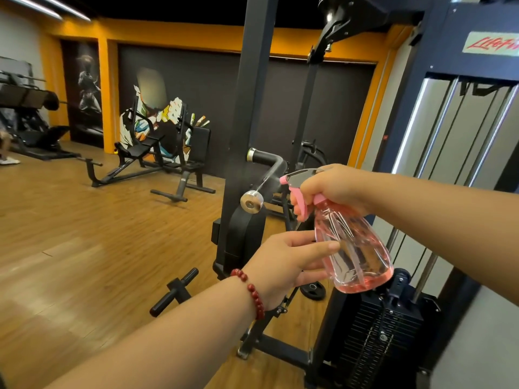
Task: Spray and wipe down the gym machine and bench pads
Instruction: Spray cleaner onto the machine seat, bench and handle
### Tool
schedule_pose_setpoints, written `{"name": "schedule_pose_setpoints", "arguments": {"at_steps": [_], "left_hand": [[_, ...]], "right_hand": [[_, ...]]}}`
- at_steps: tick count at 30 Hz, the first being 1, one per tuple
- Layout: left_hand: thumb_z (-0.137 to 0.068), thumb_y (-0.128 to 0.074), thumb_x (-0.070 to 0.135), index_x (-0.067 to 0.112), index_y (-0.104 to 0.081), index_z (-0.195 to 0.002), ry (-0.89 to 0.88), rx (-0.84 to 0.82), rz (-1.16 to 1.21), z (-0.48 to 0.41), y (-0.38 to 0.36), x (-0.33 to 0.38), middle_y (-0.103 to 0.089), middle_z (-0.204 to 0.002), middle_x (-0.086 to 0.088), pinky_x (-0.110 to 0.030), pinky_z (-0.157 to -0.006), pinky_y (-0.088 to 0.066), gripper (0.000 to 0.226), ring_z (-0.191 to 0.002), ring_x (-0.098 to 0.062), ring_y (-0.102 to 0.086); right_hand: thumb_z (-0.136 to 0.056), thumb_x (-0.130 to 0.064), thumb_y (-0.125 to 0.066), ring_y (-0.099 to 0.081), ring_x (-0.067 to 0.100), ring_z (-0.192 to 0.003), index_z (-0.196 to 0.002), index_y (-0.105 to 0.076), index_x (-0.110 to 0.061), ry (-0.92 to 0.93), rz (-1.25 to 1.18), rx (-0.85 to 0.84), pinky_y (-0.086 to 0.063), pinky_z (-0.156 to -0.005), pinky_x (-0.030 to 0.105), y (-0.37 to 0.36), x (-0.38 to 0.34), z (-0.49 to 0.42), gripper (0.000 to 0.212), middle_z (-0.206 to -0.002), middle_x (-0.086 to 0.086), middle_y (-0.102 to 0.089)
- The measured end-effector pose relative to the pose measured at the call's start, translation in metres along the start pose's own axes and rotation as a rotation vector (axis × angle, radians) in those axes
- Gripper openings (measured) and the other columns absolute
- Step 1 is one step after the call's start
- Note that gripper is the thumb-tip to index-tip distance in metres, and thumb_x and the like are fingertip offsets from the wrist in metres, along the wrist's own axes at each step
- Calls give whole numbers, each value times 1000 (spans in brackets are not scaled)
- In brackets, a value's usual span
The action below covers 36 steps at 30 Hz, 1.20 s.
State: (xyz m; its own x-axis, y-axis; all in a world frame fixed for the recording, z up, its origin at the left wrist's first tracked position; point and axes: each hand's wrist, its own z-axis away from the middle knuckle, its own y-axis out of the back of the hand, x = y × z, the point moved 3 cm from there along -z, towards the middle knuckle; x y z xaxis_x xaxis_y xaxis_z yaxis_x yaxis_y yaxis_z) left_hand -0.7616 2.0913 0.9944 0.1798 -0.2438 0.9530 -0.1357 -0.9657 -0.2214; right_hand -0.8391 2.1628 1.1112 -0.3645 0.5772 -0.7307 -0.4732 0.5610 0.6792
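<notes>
- Reaching forward with the left hand [283, 262], bead bracelet [250, 290] at the wrist, fingers straight and holding nothing. Tips at the flank of the spray bottle [356, 248], likely to steady it, though true contact cannot be told.
- Gripping the bottle's neck with the right hand [334, 189], fingers curled round the pink trigger, body tilted so the nozzle aims left.
- Sending mist [266, 178] toward the machine's black handle [266, 160] and the chrome cap [252, 202] just below it. Judged as the spraying step, with wiping not yet begun and no cloth in sight.
- Standing close beside the weight stack [379, 332], probably for reach.
- Farther off, across the wooden floor [84, 234], leaving a bench pad [200, 138], likely for later.
</notes>
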Motion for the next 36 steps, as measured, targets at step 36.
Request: {"name": "schedule_pose_setpoints", "arguments": {"at_steps": [36], "left_hand": [[-87,-71,24,31,-64,-123,184,36,-445,40,58,-72,-71,-112,13,-36,-99,-50,37,-106,-6,-66]], "right_hand": [[-72,-20,-62,-67,18,-103,-102,-69,-19,210,-390,206,-52,-97,50,-94,98,12,30,-101,2,-72]]}}
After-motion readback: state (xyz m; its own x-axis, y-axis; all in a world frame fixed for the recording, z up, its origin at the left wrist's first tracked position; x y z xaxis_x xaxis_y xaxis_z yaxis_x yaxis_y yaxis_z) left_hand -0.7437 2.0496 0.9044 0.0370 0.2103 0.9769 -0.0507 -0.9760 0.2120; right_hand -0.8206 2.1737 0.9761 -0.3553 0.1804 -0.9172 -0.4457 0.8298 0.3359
